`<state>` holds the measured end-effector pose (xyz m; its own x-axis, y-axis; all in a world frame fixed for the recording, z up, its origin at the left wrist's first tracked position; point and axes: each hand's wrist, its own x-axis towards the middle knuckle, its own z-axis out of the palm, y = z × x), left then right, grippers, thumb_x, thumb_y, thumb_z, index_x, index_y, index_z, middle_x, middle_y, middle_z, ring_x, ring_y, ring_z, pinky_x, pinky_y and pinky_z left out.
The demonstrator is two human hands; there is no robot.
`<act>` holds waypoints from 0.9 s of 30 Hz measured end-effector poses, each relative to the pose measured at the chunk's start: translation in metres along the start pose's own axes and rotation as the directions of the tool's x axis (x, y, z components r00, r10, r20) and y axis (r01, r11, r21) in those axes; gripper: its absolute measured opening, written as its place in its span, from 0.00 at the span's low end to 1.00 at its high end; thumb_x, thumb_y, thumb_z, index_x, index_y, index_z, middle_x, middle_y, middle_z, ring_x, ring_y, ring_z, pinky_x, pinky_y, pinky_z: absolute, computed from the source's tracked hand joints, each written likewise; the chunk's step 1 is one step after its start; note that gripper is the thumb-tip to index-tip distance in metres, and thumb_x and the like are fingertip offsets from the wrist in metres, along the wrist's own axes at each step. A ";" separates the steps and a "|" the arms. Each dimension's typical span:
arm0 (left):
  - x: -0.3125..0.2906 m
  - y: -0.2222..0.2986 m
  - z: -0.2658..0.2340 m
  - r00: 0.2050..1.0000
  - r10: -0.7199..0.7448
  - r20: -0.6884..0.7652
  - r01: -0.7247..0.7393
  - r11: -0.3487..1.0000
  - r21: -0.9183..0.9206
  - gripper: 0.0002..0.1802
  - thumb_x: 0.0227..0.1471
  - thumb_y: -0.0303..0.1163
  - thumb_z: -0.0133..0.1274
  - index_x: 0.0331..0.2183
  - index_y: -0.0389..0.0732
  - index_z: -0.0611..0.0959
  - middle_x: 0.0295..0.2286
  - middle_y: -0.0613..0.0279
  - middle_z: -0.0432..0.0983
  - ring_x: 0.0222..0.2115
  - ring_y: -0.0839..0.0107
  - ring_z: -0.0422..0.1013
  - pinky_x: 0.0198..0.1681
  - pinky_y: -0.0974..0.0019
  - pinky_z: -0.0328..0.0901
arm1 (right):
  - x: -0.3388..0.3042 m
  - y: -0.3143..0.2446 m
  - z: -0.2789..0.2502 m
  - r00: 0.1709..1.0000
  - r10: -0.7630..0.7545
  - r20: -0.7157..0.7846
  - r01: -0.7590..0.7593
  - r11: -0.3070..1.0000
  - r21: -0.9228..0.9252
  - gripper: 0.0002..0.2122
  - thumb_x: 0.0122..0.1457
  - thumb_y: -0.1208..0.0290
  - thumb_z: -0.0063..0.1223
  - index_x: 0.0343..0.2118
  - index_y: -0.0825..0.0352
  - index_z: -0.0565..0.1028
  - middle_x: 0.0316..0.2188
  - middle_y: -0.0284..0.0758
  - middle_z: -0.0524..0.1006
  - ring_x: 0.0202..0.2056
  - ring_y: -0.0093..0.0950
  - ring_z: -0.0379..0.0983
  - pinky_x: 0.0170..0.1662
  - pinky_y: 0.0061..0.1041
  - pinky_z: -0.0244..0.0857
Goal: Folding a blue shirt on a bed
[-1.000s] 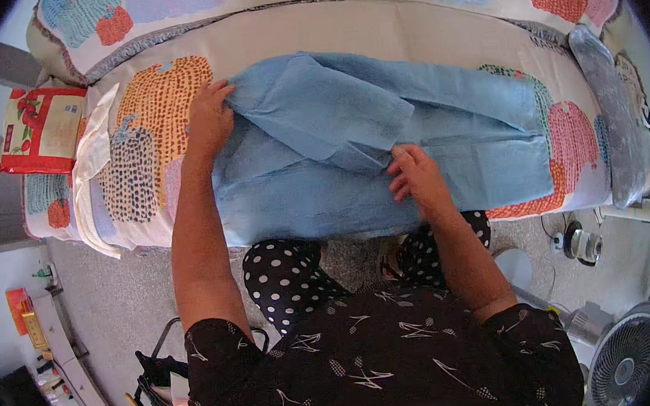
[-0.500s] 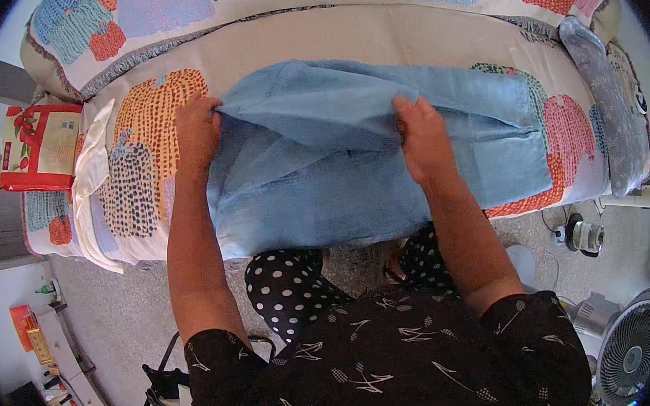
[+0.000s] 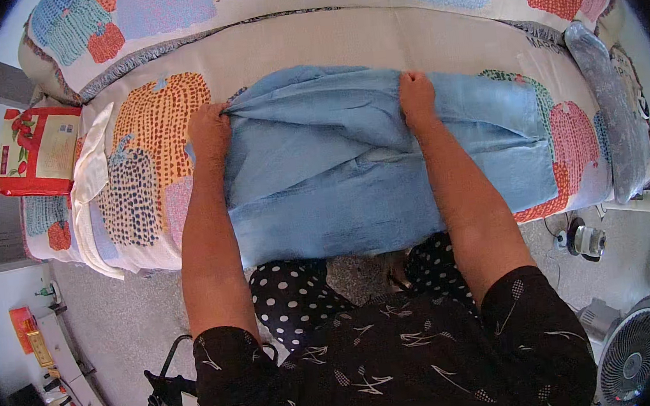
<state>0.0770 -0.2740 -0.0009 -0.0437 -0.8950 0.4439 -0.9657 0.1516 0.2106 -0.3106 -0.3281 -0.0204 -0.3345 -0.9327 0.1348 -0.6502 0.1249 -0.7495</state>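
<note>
Light blue trousers lie across the seat of a sofa in front of me, legs toward the right and several creases running from the left end. My left hand is closed on the cloth at the far left corner, where the fabric bunches into folds. At the far edge, around the middle of the trousers' length, my right hand is closed on the cloth too. Between both hands the fabric is drawn fairly taut. My fingertips are partly hidden.
The sofa carries a cream cover with colourful pumpkin patterns. At its left end are a red and white package and a white cloth; a grey cushion leans at the right. A fan stands at the lower right.
My right hand has moved away from me to the trousers' far edge, taking the raised fold with it. My left hand has shifted slightly right, and the cloth between them looks straighter.
</note>
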 end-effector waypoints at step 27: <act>0.055 0.124 -0.010 0.850 0.354 0.390 -0.312 0.935 -0.169 0.27 0.37 0.24 0.55 0.43 0.54 0.77 0.50 0.63 0.64 0.55 0.53 0.53 0.57 0.51 0.50 | -0.116 -0.062 -0.126 0.674 -0.222 0.705 -0.268 0.816 0.513 0.06 0.49 0.73 0.52 0.29 0.66 0.70 0.26 0.23 0.66 0.30 0.16 0.61 0.37 0.17 0.57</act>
<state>-0.0422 -0.3006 0.0581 -0.4792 -0.8705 0.1125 -0.8458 0.4922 0.2059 -0.3175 -0.1852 0.0926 0.4000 -0.8945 -0.1995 -0.0909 0.1779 -0.9798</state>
